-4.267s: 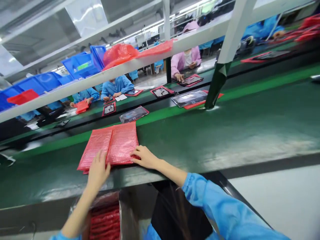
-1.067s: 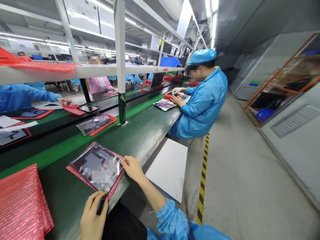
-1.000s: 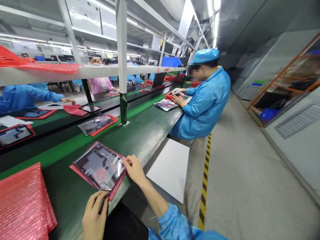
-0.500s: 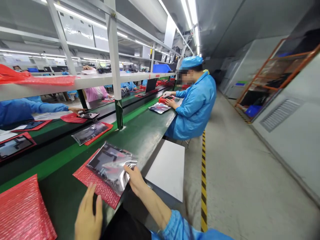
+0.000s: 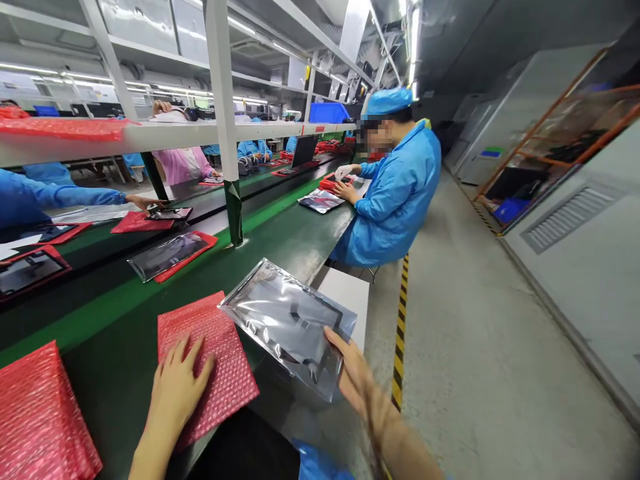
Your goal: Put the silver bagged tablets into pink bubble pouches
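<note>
My left hand (image 5: 177,387) lies flat, fingers spread, on a red bubble-wrap bag (image 5: 210,353) at the near edge of the green conveyor belt (image 5: 280,247). My right hand (image 5: 353,370) grips the corner of a shiny silver static bag (image 5: 287,323) with a dark flat part inside. It holds that bag lifted off the belt, to the right of the red bag and out past the belt's edge.
A stack of red bubble bags (image 5: 40,420) lies at the lower left. More bagged parts on red bags (image 5: 167,255) sit further along the belt. A person in a blue coat (image 5: 395,193) sits at the belt ahead. A white post (image 5: 225,133) carries the shelf.
My right hand has pulled the silver bag off the red bubble bag and carried it right, past the belt's edge. My left hand has come down flat on the red bag.
</note>
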A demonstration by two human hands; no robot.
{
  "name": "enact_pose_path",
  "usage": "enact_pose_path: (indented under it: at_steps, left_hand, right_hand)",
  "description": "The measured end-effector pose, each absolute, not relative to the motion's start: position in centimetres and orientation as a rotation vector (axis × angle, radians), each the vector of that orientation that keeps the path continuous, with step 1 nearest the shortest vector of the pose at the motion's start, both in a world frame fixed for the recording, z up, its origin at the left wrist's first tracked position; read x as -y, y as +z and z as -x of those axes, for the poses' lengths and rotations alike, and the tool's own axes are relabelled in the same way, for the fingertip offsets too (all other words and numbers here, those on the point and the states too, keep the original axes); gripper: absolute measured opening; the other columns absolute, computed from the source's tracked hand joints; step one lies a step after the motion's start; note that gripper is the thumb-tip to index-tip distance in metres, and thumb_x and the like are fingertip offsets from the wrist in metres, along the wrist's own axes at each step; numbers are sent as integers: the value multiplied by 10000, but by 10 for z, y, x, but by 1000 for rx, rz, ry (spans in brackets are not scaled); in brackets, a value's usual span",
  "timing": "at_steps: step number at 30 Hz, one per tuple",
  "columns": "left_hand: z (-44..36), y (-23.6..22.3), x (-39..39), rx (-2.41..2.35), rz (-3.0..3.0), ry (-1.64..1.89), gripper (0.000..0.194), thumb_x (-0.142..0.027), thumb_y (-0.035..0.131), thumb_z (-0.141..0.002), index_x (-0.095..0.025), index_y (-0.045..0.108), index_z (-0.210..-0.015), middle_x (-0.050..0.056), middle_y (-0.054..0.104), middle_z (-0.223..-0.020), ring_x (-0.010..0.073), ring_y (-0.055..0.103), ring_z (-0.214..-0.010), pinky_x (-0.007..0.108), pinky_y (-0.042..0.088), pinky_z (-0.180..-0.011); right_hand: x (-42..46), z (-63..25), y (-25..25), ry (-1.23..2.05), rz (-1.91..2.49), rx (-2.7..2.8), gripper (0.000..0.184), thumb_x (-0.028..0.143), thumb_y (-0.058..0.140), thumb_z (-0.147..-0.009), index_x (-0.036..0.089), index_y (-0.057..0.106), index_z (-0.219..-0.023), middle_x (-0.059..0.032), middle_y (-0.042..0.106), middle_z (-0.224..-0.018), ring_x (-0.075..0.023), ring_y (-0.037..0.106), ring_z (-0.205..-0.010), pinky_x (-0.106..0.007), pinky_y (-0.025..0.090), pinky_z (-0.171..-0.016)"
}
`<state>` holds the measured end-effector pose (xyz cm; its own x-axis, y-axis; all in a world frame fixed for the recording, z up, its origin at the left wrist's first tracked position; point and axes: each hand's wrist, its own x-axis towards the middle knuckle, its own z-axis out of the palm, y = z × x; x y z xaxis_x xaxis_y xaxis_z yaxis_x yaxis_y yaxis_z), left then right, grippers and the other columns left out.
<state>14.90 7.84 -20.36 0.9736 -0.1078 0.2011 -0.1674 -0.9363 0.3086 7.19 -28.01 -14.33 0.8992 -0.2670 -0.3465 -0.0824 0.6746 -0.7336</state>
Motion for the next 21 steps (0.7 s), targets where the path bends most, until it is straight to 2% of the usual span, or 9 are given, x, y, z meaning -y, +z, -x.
enact_pose_path:
  at_steps: [2,4,6,8,11,13,16,18,21]
  left_hand:
    - [-133,-205,-100,163,-2681,340,724,-641,440,-1050,-127,624,-1524,209,350,-1763,408,431,-1588,611,409,-1291]
    - [-107,-201,-115,196,-2594,482,684,-612,531,-1031,-164,590,-1544,159,246,-1819,398,359,-1637,586,379,-1328]
    - [-80,-200,-120,333,-2581,540,627,-532,613,-1024,-318,519,-1606,63,322,-1805,352,421,-1611,581,401,-1324]
    - [-60,-211,-118,506,-2640,492,704,-540,672,-994,-457,433,-1651,15,467,-1733,336,557,-1512,605,466,-1274]
    - [-47,-238,-113,539,-2793,437,827,-621,691,-947,-452,378,-1695,55,533,-1685,381,585,-1477,676,451,-1245]
    - [-47,-253,-114,459,-2862,430,829,-639,673,-940,-414,408,-1692,76,525,-1691,407,545,-1507,696,422,-1247]
    - [-49,-262,-123,446,-2836,497,752,-595,620,-966,-465,414,-1677,37,501,-1710,407,551,-1499,713,403,-1249]
    - [-49,-263,-131,489,-2770,583,674,-533,589,-987,-497,448,-1645,26,567,-1656,391,637,-1403,699,476,-1195]
    - [-48,-266,-145,558,-2769,642,478,-400,602,-999,-468,660,-1469,29,684,-1518,361,706,-1293,602,616,-1054]
  right_hand:
    - [283,-68,-149,-67,808,-487,526,381,1024,-739,156,782,-1148,-116,846,-1083,-331,819,-1008,-443,705,-886]
    - [284,-63,-158,-33,772,-517,510,376,1020,-749,157,774,-1139,-108,846,-1057,-316,822,-973,-434,703,-876]
    - [282,-59,-168,6,741,-532,504,382,1012,-766,162,766,-1148,-104,845,-1059,-306,823,-962,-429,698,-878]
    - [279,-57,-178,52,728,-533,511,396,1002,-782,168,761,-1171,-110,842,-1102,-310,820,-991,-435,691,-889]
    - [274,-59,-194,48,741,-578,500,419,1026,-733,180,774,-1092,-104,844,-1089,-318,813,-1028,-428,684,-902]
    - [273,-65,-205,-2,755,-601,497,434,1048,-684,188,779,-1023,-91,846,-1039,-321,806,-1047,-416,680,-913]
    - [274,-74,-220,-32,746,-562,514,456,1032,-710,199,783,-1080,-78,845,-1060,-317,793,-1095,-420,671,-936]
    - [275,-79,-228,-39,736,-537,548,473,1013,-743,205,775,-1159,-80,840,-1124,-314,787,-1117,-432,666,-948]
    - [274,-86,-239,-33,788,-552,629,523,1015,-729,195,764,-1204,-98,833,-1172,-317,786,-1114,-442,666,-943]
